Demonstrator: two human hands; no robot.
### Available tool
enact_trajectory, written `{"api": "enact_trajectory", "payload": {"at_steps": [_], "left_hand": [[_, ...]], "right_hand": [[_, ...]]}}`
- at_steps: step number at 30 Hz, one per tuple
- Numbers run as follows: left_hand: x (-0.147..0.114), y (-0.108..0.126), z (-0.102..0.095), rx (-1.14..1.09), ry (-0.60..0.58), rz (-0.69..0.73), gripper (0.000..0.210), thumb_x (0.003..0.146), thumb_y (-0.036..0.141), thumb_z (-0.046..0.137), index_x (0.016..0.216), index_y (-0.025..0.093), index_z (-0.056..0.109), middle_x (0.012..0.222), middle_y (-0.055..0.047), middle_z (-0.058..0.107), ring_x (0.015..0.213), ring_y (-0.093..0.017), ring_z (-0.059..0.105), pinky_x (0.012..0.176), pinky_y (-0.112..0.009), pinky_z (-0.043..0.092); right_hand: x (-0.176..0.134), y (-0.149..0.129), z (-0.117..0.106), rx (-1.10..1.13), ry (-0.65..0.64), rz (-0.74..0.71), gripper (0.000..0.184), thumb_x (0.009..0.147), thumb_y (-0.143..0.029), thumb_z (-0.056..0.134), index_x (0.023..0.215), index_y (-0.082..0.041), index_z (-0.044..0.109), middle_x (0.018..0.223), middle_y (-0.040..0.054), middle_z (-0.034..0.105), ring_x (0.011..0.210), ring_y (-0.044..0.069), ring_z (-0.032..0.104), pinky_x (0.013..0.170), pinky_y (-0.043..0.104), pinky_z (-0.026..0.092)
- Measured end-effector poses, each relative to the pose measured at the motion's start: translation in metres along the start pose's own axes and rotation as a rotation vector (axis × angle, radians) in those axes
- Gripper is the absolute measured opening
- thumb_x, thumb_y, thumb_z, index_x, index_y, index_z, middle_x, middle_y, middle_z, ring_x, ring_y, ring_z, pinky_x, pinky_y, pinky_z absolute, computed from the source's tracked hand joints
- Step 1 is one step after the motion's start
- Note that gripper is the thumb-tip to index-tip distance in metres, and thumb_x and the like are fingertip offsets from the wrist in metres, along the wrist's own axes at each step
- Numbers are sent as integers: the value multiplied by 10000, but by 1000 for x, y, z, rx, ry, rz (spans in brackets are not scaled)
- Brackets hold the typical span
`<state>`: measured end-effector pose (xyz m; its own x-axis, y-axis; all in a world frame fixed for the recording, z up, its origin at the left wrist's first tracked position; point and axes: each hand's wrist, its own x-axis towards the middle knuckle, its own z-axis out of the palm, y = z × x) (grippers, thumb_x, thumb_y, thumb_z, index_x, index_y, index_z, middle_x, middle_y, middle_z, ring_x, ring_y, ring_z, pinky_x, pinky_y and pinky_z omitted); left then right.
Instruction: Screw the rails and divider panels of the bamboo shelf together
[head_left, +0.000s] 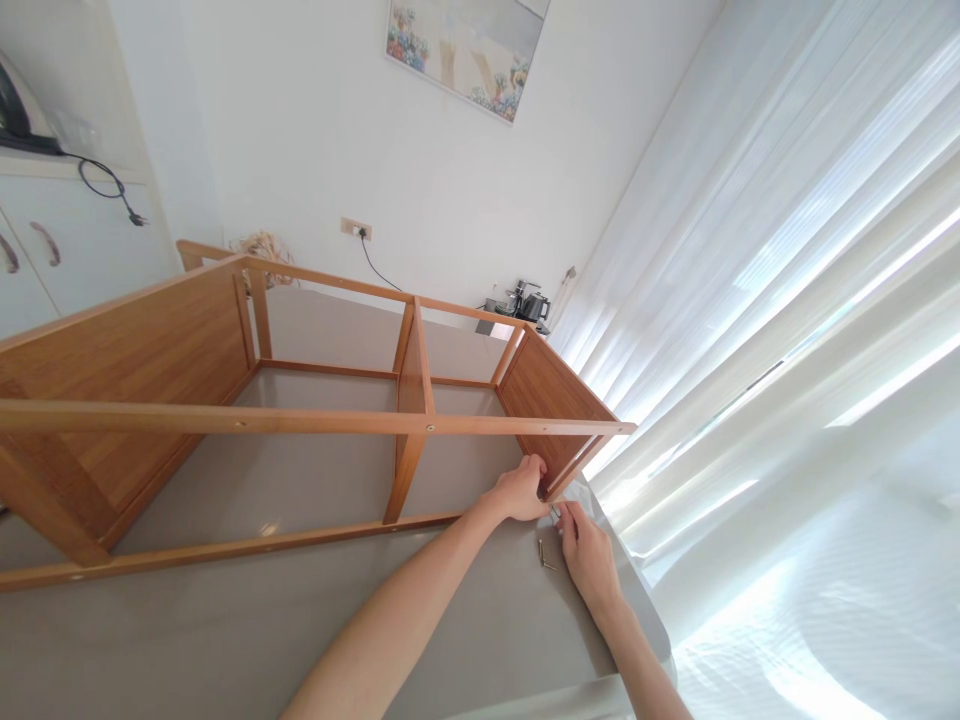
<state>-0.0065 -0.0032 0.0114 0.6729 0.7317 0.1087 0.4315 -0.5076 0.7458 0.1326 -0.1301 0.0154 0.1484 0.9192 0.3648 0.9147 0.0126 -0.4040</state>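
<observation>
A brown wooden shelf frame (330, 418) lies on its side on the grey table (315, 650). At its near right corner, my left hand (523, 490) is closed round the lower rail, beside the end panel (559, 405). My right hand (589, 550) is just outside that corner, finger and thumb pinched on a thin metal piece (556, 512) that looks like a hex key. Its tip meets the corner, partly hidden by the fingers. Loose screws (543, 553) lie on the table by my right hand.
White curtains (750, 350) hang close to the table's right edge. Behind the frame, a black kettle (534, 306) stands among small items near the wall. A power cord (379, 268) runs from a wall socket (355, 228). A white cabinet (67, 240) is at left.
</observation>
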Motion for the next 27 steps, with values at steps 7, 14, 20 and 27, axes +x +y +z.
{"api": "enact_trajectory", "payload": {"at_steps": [7, 14, 20, 27], "left_hand": [[-1, 2, -1, -11, 9, 1, 559, 699, 409, 747, 1126, 253, 422, 1230, -62, 560, 1030, -259, 650, 859, -363, 520], [-1, 2, -1, -12, 15, 8, 550, 705, 427, 738, 1123, 243, 431, 1218, -62, 566, 1017, -248, 646, 853, -355, 514], [-2, 2, -2, -13, 9, 8, 538, 707, 401, 735, 1118, 243, 425, 1222, -60, 564, 1013, -238, 645, 853, -344, 507], [-3, 4, -4, -11, 5, 2, 544, 698, 399, 741, 1113, 241, 428, 1224, -64, 569, 1017, -239, 640, 847, -342, 511]], "right_hand": [[1, -12, -5, 136, 43, 194, 427, 994, -556, 335, 806, -251, 567, 704, 28, 686, 587, 199, 623, 595, 301, 437], [10, 2, -4, 435, -40, 497, 380, 913, -547, 455, 750, -233, 594, 661, 45, 719, 538, 186, 634, 455, 266, 412], [18, 12, -2, 580, -132, 634, 318, 899, -450, 464, 748, -197, 585, 790, 99, 752, 378, 105, 526, 318, 216, 290], [17, 12, -1, 637, -134, 645, 283, 922, -394, 472, 726, -205, 551, 795, 102, 743, 449, 117, 595, 342, 204, 386]]}}
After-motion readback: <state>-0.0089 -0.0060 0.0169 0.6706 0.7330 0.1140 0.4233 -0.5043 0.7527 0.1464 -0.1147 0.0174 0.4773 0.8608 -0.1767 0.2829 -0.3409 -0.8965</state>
